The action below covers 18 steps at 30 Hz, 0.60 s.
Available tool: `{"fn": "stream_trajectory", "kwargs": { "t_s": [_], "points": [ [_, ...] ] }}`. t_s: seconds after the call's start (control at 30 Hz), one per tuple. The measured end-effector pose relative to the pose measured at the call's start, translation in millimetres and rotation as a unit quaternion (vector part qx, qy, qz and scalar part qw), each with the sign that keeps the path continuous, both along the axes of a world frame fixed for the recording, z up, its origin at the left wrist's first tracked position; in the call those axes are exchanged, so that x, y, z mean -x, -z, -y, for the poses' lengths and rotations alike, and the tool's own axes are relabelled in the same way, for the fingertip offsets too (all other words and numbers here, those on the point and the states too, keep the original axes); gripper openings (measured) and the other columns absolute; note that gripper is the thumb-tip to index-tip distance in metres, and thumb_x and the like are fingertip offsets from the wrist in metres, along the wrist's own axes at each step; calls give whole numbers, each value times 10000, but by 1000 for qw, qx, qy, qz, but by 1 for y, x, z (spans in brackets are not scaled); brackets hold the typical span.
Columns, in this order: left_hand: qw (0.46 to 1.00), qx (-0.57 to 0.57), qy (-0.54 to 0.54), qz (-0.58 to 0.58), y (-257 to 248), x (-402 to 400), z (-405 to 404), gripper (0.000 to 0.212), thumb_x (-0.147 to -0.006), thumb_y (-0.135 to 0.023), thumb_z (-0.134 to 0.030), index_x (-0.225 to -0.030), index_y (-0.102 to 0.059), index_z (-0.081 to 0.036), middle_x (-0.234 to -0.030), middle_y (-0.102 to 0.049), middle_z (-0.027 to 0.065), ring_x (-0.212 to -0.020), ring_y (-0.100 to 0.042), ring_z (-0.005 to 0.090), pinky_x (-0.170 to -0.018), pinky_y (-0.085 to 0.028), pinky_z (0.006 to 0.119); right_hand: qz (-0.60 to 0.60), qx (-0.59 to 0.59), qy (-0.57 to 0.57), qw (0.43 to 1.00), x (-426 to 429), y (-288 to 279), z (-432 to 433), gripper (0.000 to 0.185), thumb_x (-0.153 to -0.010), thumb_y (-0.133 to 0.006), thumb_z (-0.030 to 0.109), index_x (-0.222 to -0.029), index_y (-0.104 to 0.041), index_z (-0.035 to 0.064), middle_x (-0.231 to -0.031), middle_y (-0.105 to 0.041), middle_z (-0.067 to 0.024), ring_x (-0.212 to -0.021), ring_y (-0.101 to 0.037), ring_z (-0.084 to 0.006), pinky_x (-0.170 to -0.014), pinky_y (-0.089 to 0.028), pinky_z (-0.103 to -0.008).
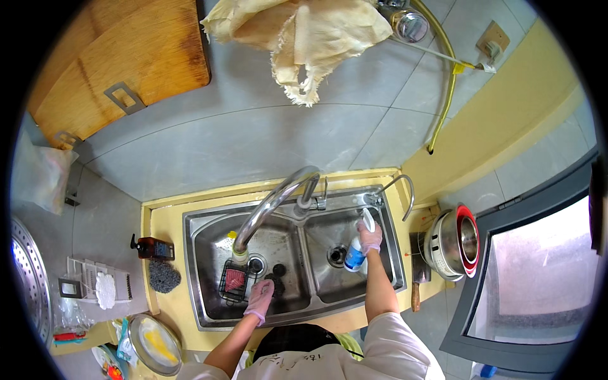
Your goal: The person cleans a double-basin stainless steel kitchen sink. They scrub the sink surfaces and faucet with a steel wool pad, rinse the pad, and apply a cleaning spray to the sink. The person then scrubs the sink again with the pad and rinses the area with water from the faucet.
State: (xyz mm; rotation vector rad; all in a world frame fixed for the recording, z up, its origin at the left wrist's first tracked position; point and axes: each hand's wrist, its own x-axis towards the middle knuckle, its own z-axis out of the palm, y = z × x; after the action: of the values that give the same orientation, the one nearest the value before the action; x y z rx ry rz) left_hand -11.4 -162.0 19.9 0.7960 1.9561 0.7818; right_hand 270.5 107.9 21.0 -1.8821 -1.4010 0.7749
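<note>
My right hand (370,237), in a thin pink glove, grips a white spray bottle (354,256) with a blue label, held over the right basin (327,275) of the stainless steel double sink. In a matching glove, my left hand (260,296) is over the lower part of the left basin (289,237). Its fingers are beside a black wire rack (227,286) that holds a red sponge or cloth (234,280); whether they grip anything cannot be told. Dark round pieces (279,270) lie right of the rack near the drain. The chrome faucet (270,206) arches over the left basin.
Left of the sink are a brown pump bottle (156,249) and a steel wool scourer (164,276). On the right stand a cleaver (420,266) and stacked bowls and colanders (456,242). A small curved tap (403,183) rises at the sink's back right corner. A cloth (304,33) hangs above.
</note>
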Motion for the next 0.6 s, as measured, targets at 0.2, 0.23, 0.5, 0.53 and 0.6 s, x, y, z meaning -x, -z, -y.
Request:
{"fn": "stream_trajectory", "kwargs": {
  "t_s": [0.2, 0.23, 0.5, 0.53, 0.6],
  "points": [
    [999, -23, -6, 21, 7, 0, 4, 372, -858, -532, -350, -1056, -603, -42, -1088, -572, 182, -1064, -520, 309, -925, -396, 358, 40, 21, -62, 997, 14, -4, 7, 422, -745, -669, 385, -1000, -644, 49, -920, -654, -181, -892, -621, -335, -797, -470, -379],
    [1000, -21, -5, 19, 5, -1, 4, 370, -860, -530, -348, -1054, -603, -41, -1089, -570, 182, -1065, -520, 308, -926, -396, 357, 37, 29, -73, 996, 14, -2, 7, 428, -746, -663, 396, -997, -645, 50, -922, -653, -183, -892, -621, -337, -797, -470, -381],
    [1000, 4, -10, 20, -6, -4, 5, 383, -872, -521, -365, -1085, -588, -54, -1155, -527, 178, -1106, -491, 311, -958, -376, 352, 75, 68, -93, 991, 35, -5, 5, 437, -758, -654, 407, -1012, -644, 51, -940, -652, -180, -910, -620, -316, -809, -471, -367],
    [1000, 10, -7, 21, -8, -4, 5, 386, -873, -519, -370, -1090, -585, -57, -1162, -524, 177, -1112, -485, 311, -961, -373, 353, 61, 73, -85, 992, 37, -4, 4, 431, -759, -656, 403, -1014, -645, 55, -947, -652, -177, -914, -620, -311, -813, -469, -363],
    [999, 23, -1, 23, -11, -2, 5, 393, -875, -514, -380, -1101, -580, -65, -1176, -516, 175, -1126, -475, 311, -968, -368, 354, 33, 84, -70, 993, 41, -1, 2, 421, -760, -661, 395, -1020, -646, 64, -959, -653, -171, -922, -619, -302, -822, -466, -353]
  ]
}}
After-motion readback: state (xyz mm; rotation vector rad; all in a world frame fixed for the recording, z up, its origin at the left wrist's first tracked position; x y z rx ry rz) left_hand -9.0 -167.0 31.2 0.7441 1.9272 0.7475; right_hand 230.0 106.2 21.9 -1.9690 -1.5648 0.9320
